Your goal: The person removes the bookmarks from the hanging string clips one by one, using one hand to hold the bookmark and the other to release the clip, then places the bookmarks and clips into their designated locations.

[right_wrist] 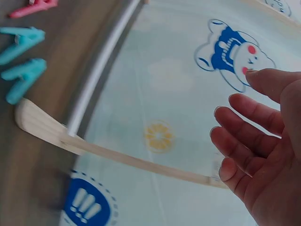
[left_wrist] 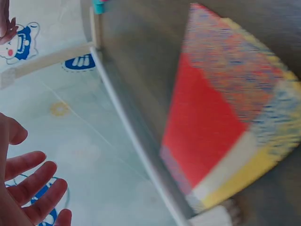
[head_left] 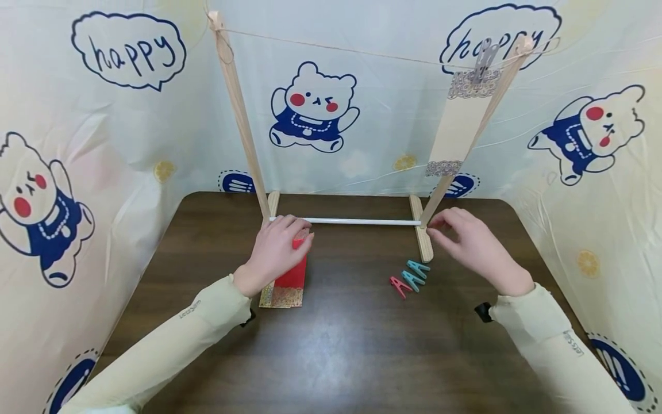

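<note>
A wooden frame has a left post [head_left: 240,115], a right post [head_left: 438,194] and a white rod [head_left: 362,221] low between them. My left hand [head_left: 281,244] is near the left post, above a small stack of red strips [head_left: 291,279] with patterned ends. In the left wrist view its fingers [left_wrist: 33,167] are spread, with nothing in them. Beside the right post's foot is my right hand [head_left: 468,247]; the right wrist view shows its fingers [right_wrist: 247,129] loosely bent and holding nothing. A cream strip [head_left: 457,126] hangs from the string [head_left: 331,44] by a grey clothespin [head_left: 485,60].
Two small blue clothespins [head_left: 418,268] and a pink clothespin [head_left: 399,286] lie on the dark wooden table [head_left: 331,345], near the right foot [head_left: 426,247] of the frame. A printed cloth backdrop [head_left: 362,167] surrounds the table's back and sides.
</note>
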The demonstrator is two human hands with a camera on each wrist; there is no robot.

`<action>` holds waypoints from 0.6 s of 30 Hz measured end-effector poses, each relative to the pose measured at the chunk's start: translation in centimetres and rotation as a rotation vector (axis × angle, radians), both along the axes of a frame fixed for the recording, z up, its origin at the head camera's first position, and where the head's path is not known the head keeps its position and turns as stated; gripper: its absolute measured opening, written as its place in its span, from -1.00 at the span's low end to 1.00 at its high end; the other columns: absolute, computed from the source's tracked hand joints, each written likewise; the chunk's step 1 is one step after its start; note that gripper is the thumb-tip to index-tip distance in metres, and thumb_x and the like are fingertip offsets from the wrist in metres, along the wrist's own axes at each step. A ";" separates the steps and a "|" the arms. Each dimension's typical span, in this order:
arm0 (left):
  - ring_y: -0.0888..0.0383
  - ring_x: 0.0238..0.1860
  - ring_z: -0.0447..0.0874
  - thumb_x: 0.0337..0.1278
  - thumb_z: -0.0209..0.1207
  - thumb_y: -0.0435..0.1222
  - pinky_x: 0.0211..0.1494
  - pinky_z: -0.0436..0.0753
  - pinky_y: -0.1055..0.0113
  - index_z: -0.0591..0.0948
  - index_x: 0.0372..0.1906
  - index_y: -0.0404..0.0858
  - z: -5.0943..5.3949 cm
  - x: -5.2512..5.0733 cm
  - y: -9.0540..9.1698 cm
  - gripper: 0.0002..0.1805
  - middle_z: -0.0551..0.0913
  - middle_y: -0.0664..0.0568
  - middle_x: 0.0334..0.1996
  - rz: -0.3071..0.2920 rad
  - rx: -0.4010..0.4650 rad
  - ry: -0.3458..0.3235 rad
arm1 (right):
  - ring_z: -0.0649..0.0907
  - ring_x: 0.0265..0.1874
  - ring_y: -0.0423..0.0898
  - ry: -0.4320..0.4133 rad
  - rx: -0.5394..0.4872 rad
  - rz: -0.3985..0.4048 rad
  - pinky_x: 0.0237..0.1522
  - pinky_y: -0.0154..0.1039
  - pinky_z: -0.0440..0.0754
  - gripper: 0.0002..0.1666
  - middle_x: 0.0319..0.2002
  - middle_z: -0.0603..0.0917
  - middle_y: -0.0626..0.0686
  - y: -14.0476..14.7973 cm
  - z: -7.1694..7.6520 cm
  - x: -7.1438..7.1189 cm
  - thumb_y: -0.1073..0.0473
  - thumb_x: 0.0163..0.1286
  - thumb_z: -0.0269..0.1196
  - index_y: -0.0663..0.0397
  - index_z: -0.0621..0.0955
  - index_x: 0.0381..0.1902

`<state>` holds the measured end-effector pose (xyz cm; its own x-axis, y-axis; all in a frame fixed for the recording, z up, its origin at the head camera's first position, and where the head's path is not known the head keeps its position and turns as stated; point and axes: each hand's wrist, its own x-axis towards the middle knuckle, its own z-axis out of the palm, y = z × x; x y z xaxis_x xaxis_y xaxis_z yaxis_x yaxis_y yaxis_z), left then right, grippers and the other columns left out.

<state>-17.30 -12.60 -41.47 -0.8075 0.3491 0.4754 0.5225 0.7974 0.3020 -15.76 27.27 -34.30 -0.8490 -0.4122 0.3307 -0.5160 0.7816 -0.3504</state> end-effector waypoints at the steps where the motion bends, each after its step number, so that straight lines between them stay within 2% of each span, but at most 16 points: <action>1: -0.05 -0.12 0.68 0.31 0.30 -0.13 -0.07 0.60 0.00 0.75 -0.06 -0.18 0.3 -0.2 0.3 -0.75 0.75 -0.05 -0.13 -0.008 0.002 0.006 | 0.66 -0.14 0.05 0.007 -0.003 -0.002 -0.05 0.06 0.62 -0.88 -0.19 0.71 0.09 0.1 0.5 -0.1 0.24 0.43 0.39 0.12 0.68 -0.14; 7: 0.00 -0.22 0.64 0.38 0.24 -0.13 -0.22 0.56 0.09 0.75 -0.03 -0.20 2.3 -1.0 2.3 -0.74 0.75 -0.04 -0.20 -0.064 0.027 0.030 | 0.65 -0.18 0.04 0.051 0.004 0.004 -0.08 0.04 0.61 -0.87 -0.20 0.72 0.09 0.2 3.5 -0.6 0.24 0.43 0.38 0.14 0.69 -0.11; 11: -0.02 -0.14 0.69 0.38 0.24 -0.14 -0.16 0.59 0.07 0.75 -0.02 -0.20 3.6 -1.7 3.8 -0.74 0.77 -0.04 -0.13 -0.095 0.070 0.038 | 0.62 -0.21 -0.01 0.096 -0.005 0.014 -0.16 -0.05 0.57 -0.89 -0.23 0.69 0.08 0.2 5.5 -1.1 0.26 0.44 0.37 0.14 0.68 -0.12; 14: -0.03 -0.08 0.70 0.39 0.24 -0.13 -0.09 0.63 0.04 0.75 -0.02 -0.20 4.4 -2.3 5.0 -0.73 0.77 -0.05 -0.08 -0.109 0.113 0.027 | 0.64 -0.19 0.06 0.135 -0.018 0.024 -0.14 -0.05 0.56 -0.88 -0.21 0.71 0.13 0.4 6.7 -1.6 0.29 0.43 0.36 0.19 0.69 -0.11; 18: -0.01 -0.05 0.72 0.42 0.22 -0.12 0.00 0.65 0.03 0.75 -0.01 -0.20 5.2 -3.2 6.4 -0.73 0.78 -0.02 -0.07 -0.127 0.163 -0.006 | 0.65 -0.17 0.12 0.144 -0.018 0.000 -0.09 -0.02 0.55 -0.86 -0.19 0.72 0.18 0.7 8.0 -2.0 0.31 0.44 0.34 0.24 0.68 -0.09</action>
<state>-20.51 -6.20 -36.23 -0.7645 0.3676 0.5295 0.6139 0.6655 0.4245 -17.78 27.94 -26.28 -0.7920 -0.4052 0.4566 -0.5621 0.7758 -0.2866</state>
